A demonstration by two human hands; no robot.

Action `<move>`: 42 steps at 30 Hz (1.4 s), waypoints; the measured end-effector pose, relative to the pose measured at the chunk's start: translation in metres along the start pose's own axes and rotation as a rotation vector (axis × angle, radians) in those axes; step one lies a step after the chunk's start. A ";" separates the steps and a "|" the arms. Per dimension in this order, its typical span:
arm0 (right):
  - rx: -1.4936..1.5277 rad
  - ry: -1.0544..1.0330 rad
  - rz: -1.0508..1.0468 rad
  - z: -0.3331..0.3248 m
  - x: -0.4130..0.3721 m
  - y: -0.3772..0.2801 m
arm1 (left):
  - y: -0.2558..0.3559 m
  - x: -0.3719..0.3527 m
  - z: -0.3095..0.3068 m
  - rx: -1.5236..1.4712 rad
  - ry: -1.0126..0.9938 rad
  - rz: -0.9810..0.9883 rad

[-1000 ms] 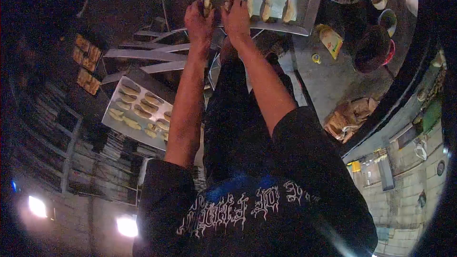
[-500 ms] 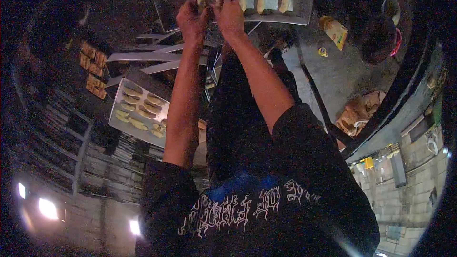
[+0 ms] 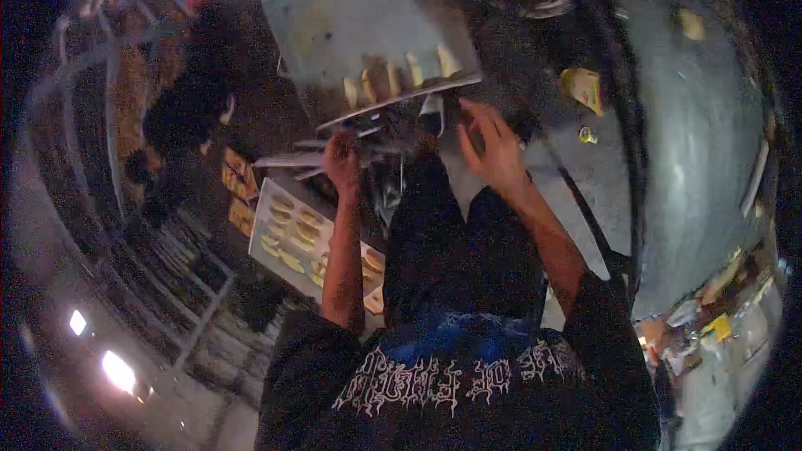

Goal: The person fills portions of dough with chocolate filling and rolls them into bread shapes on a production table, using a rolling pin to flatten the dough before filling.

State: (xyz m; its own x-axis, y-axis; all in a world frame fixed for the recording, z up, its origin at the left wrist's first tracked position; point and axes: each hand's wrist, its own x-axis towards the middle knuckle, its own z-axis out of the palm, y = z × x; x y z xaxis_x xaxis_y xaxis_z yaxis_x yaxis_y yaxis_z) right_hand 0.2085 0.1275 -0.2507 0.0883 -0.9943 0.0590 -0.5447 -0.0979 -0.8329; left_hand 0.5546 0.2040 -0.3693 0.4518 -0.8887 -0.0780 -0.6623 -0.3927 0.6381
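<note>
A large metal tray (image 3: 359, 21) lies at the top middle, with several pale elongated dough pieces (image 3: 393, 79) in a row along its near edge. Just below the tray's near left corner is my left hand (image 3: 342, 163), its fingers curled and blurred; whether it holds anything cannot be made out. To the right of the tray's near right corner, my right hand (image 3: 493, 146) has its fingers spread and holds nothing. A second tray (image 3: 261, 246) with several shaped dough pieces (image 3: 305, 230) sits lower left, beside my left forearm.
Metal bars (image 3: 288, 160) stand below the large tray. Browned baked pieces (image 3: 240, 175) are at the left, near a dark figure, apparently a person (image 3: 188, 113). A yellow packet (image 3: 582, 90) and a small yellow roll (image 3: 587, 135) lie right. A long grey surface (image 3: 689, 159) runs down the far right.
Both hands have come away from the dough pieces and lie nearer my body, the right one now spread. The view has shifted, and the large tray appears tilted and lower in it.
</note>
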 end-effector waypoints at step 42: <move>-0.484 -0.032 -0.414 -0.256 0.293 0.059 | 0.800 -0.108 0.009 -1.820 -1.993 1.179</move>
State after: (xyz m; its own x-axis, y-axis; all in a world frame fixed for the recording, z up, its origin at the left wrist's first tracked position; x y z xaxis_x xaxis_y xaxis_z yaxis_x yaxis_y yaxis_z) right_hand -0.0107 -0.1800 -0.1417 0.3930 -0.8691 0.3004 -0.7747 -0.4889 -0.4010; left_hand -0.0298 -0.0164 0.1425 -0.4875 -0.0717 0.8702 0.7805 -0.4826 0.3974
